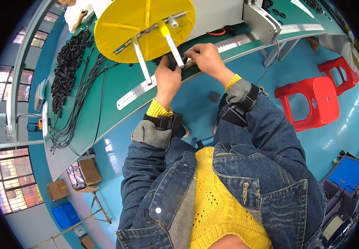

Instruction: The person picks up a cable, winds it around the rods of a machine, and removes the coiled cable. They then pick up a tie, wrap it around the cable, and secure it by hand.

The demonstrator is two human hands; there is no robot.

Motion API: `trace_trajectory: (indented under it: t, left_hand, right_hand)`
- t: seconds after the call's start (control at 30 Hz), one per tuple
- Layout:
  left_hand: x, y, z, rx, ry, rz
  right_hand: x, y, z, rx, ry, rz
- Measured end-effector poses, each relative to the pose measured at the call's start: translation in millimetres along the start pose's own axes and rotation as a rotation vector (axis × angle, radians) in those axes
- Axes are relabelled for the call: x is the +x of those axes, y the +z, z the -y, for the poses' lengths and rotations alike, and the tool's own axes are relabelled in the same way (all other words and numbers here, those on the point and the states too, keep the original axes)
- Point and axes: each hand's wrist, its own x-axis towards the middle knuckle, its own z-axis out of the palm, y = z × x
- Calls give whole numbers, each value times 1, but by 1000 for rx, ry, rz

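A yellow disc [125, 33] with metal rods [141, 60] sticking out stands over the bench's front edge, right in front of me. Beneath it my left hand [168, 83] is closed around a dark black bundle [171, 62], which looks like cable but is partly hidden by a rod and my fingers. Just right of that rod, my right hand [207, 60] has its thumb and fingertips pinched together. Whatever sits in that pinch is too small to make out. A steel ruler [130, 95] lies along the bench edge beside my left hand.
Black cables [69, 70] lie heaped on the green bench [115, 79] at the left. Another ruler stretch [233, 42] and red-handled pliers [217, 32] lie right of the disc. Red stools [308, 103] stand on the floor at right. Another person's hand [83, 14] shows at the far left.
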Motion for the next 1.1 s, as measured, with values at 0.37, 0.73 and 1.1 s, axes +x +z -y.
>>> trace_trajectory:
  t: [0.37, 0.73, 1.1]
  left_hand:
    - [-2, -8, 4, -306, -312, -46]
    - [-10, -12, -30, -602, -209, -113]
    - [-6, -30, -7, -458, -391, -35]
  right_hand:
    - [7, -21, -2, 583, 406, -120]
    - [-5, -8, 22, 618, 542, 9]
    - [2, -1, 9, 547, 460, -131]
